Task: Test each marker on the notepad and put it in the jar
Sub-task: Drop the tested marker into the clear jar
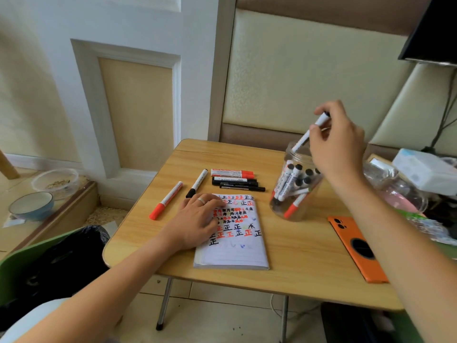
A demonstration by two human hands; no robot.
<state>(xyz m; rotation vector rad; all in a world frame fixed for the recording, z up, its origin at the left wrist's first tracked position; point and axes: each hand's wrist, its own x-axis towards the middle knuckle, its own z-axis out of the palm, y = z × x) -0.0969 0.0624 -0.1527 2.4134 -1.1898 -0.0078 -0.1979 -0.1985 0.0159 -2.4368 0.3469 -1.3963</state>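
Notepad lies nearest on the worktop, its page full of red and black test marks. The left hand rests flat on its upper left part, fingers straight and spread a little, its grip holding nothing. An orange phone lies to the right, near the worktop's edge. Beyond the hand lie a red marker and a black marker, both slanted, and further back a small row of markers, red ones behind, black ones in front. On the right stands the clear jar with several markers inside, caps up and down. Above its mouth the right hand pinches a white marker between thumb and fingers, tilted, its lower end just inside the rim.
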